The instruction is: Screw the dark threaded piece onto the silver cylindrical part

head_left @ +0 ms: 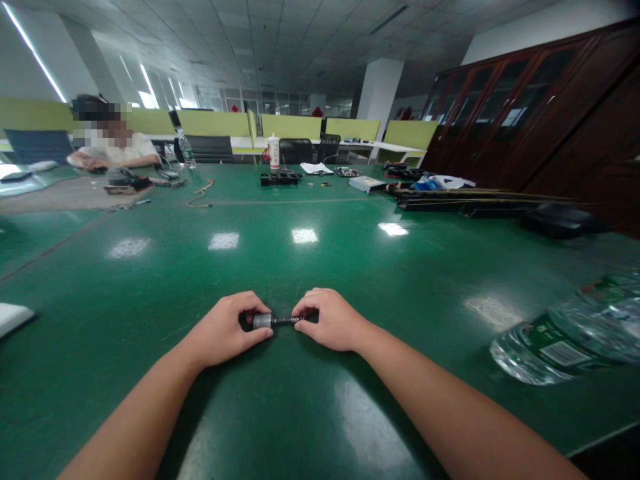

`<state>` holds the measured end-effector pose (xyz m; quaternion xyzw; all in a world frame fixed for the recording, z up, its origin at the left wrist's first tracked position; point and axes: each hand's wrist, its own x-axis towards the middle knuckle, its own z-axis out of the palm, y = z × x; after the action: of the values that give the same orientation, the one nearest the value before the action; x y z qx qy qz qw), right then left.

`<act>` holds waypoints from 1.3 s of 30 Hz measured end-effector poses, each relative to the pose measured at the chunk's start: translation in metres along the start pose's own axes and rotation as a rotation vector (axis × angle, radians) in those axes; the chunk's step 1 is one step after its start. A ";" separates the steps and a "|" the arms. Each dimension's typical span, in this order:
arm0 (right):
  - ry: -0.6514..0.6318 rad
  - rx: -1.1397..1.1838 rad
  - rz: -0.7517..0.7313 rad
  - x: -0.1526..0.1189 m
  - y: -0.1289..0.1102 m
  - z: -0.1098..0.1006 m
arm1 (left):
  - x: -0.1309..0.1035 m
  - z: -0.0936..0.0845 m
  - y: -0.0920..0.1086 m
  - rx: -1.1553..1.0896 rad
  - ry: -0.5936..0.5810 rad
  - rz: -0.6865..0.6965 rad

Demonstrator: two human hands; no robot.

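Note:
In the head view, a small silver cylinder with a thin dark shaft (263,321), much like a small motor, lies level between my hands, low over the green table (280,413). My left hand (230,328) is closed, its thumb and fingers around the cylinder's left part. The shaft's far end sits in a pinch of my right hand (333,320), where the fingertips hide its tip. Whether the piece touches the tabletop I cannot tell.
A large clear water bottle (570,340) lies on its side at the right. Long dark strips (450,202) and a metal box (367,184) lie farther back. A black part (281,179) and string (200,193) are across the table. A person (120,150) sits at the far left.

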<state>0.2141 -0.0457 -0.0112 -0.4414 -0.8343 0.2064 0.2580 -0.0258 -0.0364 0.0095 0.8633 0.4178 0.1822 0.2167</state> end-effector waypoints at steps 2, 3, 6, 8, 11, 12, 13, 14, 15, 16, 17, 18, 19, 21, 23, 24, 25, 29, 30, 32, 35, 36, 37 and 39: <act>0.013 -0.026 0.041 0.000 0.002 -0.002 | 0.000 -0.001 -0.001 0.007 0.004 -0.006; 0.023 -0.040 0.070 0.000 0.004 -0.003 | 0.000 -0.001 -0.001 0.011 0.007 -0.011; 0.054 -0.055 0.156 0.001 0.008 -0.006 | 0.000 -0.003 -0.003 0.015 0.009 -0.028; 0.065 -0.039 0.175 0.002 0.010 -0.006 | 0.000 -0.003 -0.004 0.012 0.007 -0.037; 0.068 -0.003 0.151 0.002 0.010 -0.006 | -0.001 -0.003 -0.004 0.011 0.004 -0.043; 0.065 0.006 0.139 0.001 0.009 -0.005 | -0.002 -0.003 -0.004 0.011 0.003 -0.043; 0.062 0.011 0.127 0.001 0.009 -0.005 | -0.002 -0.003 -0.004 0.011 0.002 -0.044; 0.060 0.012 0.116 0.001 0.008 -0.005 | -0.002 -0.003 -0.004 0.010 0.002 -0.044; 0.058 0.011 0.107 0.001 0.008 -0.004 | -0.002 -0.003 -0.004 0.009 0.001 -0.046; 0.056 0.008 0.101 0.001 0.007 -0.004 | -0.002 -0.003 -0.003 0.008 0.002 -0.049; 0.054 0.007 0.097 0.001 0.007 -0.004 | -0.001 -0.003 -0.003 0.007 0.003 -0.052; 0.053 0.006 0.095 0.000 0.007 -0.004 | -0.001 -0.003 -0.003 0.006 0.002 -0.055; 0.052 0.006 0.093 0.000 0.008 -0.004 | 0.000 -0.003 -0.003 0.005 0.002 -0.058; 0.051 0.007 0.089 0.000 0.008 -0.004 | 0.000 -0.003 -0.004 0.001 0.001 -0.063; 0.051 0.011 0.085 0.000 0.008 -0.003 | 0.000 -0.002 -0.004 -0.002 0.003 -0.066; 0.052 0.017 0.082 0.000 0.008 -0.002 | 0.000 -0.002 -0.004 -0.003 0.006 -0.066; 0.054 0.026 0.079 0.001 0.007 0.000 | 0.000 -0.002 -0.003 -0.007 0.005 -0.065; 0.053 0.091 0.026 0.002 0.001 0.006 | -0.001 0.002 0.005 -0.038 -0.013 -0.046; 0.046 0.108 0.013 0.003 -0.001 0.007 | -0.001 0.003 0.007 -0.045 -0.016 -0.035; 0.032 0.136 0.006 0.004 -0.004 0.009 | -0.001 0.006 0.012 -0.052 -0.025 -0.018; 0.024 0.146 0.033 0.004 -0.006 0.009 | 0.002 0.007 0.014 -0.075 -0.041 -0.005; 0.023 0.144 0.038 0.004 -0.006 0.009 | 0.002 0.007 0.014 -0.082 -0.044 -0.002; 0.022 0.140 0.038 0.004 -0.006 0.009 | 0.003 0.008 0.013 -0.086 -0.043 0.001; 0.023 0.133 0.022 0.004 -0.005 0.010 | 0.004 0.008 0.011 -0.084 -0.038 -0.001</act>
<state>0.2029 -0.0466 -0.0152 -0.4347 -0.8108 0.2592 0.2940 -0.0126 -0.0416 0.0095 0.8566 0.4060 0.1829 0.2605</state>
